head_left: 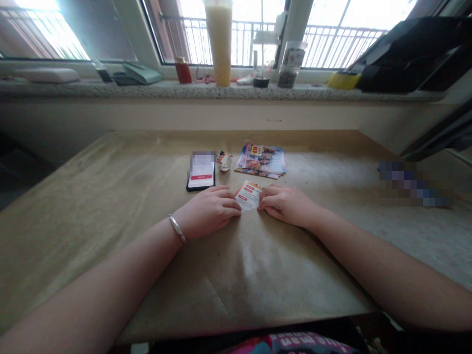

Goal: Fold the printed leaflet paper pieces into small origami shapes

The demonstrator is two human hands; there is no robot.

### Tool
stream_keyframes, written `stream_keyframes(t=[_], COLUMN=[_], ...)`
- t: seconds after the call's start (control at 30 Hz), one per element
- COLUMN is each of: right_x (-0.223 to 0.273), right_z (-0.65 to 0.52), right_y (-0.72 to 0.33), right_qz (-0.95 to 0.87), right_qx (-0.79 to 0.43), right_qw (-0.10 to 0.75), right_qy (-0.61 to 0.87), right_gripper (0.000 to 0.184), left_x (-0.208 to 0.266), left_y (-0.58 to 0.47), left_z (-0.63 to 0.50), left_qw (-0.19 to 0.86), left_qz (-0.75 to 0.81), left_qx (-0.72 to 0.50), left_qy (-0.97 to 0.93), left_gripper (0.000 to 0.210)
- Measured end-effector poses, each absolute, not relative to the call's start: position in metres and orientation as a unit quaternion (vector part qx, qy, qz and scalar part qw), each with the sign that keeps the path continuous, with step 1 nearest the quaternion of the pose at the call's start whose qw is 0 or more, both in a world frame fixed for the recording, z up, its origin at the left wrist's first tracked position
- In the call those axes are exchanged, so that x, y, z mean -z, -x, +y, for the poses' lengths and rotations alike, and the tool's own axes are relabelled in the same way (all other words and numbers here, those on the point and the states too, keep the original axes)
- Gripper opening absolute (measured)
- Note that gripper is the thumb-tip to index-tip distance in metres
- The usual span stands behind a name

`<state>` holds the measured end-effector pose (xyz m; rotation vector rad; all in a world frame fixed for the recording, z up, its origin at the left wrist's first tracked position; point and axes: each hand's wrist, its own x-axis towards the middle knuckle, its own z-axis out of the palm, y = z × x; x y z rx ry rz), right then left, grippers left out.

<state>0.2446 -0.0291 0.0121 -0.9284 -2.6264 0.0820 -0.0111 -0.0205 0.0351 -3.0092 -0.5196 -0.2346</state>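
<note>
A small printed paper (pixel 248 197), white with red labels and an orange top edge, lies slightly tilted on the table in front of me. My left hand (pixel 214 209), with a silver bangle at the wrist, presses its fingertips on the paper's lower left edge. On the paper's right edge, my right hand (pixel 283 204) has its fingers curled and pinched. Both hands rest low on the tabletop. A phone (pixel 201 172) with a lit screen, partly blurred out, lies just beyond my left hand. Beside it sits a crumpled bit of paper (pixel 224 161).
Several colourful flyers (pixel 261 160) lie stacked beyond the paper on the tan table (pixel 147 162). A blurred-out object (pixel 413 184) is at the far right. On the windowsill (pixel 147 92) stand a tall yellowish cup (pixel 220 44), a red container (pixel 183 71) and a black bag (pixel 409 59).
</note>
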Motion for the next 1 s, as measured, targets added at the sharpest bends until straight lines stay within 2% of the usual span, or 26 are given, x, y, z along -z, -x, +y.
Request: stream_keyframes(t=[0.53, 0.77, 1.0], right_x=[-0.011, -0.009, -0.007], right_z=[-0.031, -0.031, -0.029], right_y=[-0.243, -0.242, -0.244], right_qz=[-0.929, -0.931, -0.928], right_qx=[0.020, 0.025, 0.015], right_qw=[0.152, 0.155, 0.156], right_qy=[0.337, 0.329, 0.338], right_gripper=[0.019, 0.028, 0.028], left_x=[-0.031, -0.024, -0.026], left_y=[0.023, 0.024, 0.028], left_z=[-0.011, -0.004, -0.002], left_qw=[0.100, 0.044, 0.017], left_qz=[-0.173, -0.173, -0.186], left_qx=[0.109, 0.139, 0.122], left_qy=[0.974, 0.974, 0.975], left_gripper=[0.023, 0.025, 0.025])
